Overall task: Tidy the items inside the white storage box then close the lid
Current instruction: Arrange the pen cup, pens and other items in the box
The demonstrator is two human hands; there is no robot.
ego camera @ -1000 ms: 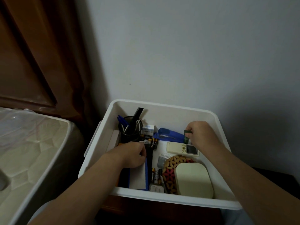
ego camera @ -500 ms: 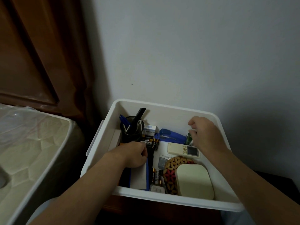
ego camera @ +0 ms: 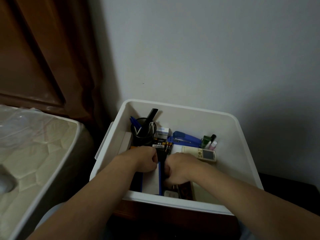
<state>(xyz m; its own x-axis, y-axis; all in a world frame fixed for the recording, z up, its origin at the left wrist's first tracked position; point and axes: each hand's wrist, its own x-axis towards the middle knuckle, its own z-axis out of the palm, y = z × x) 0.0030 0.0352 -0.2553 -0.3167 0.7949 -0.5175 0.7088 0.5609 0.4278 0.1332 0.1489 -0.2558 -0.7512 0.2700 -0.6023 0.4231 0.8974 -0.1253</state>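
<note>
The white storage box (ego camera: 181, 106) stands open against the wall, with no lid in view. It holds a black pen cup (ego camera: 143, 135), batteries (ego camera: 162, 146), a blue stapler (ego camera: 186, 138), a green tube (ego camera: 206, 141) and a cream remote (ego camera: 201, 153). A white notebook with blue edges (ego camera: 152, 181) lies at the front left. My left hand (ego camera: 145, 160) curls over the notebook's top edge. My right hand (ego camera: 180, 168) is knuckles-up just right of the notebook, fingers curled down. What they hold is hidden.
A plastic-wrapped mattress (ego camera: 34, 153) lies close on the left, with dark brown wooden panelling (ego camera: 43, 58) behind it. The box sits on a dark wooden stand (ego camera: 173, 217) in a corner of the grey wall (ego camera: 207, 49). A small pink bottle (ego camera: 213, 145) stands beside the green tube.
My right hand has left the green tube at the back right and come to the front middle beside the notebook, covering the patterned coaster. My left hand has stayed on the notebook.
</note>
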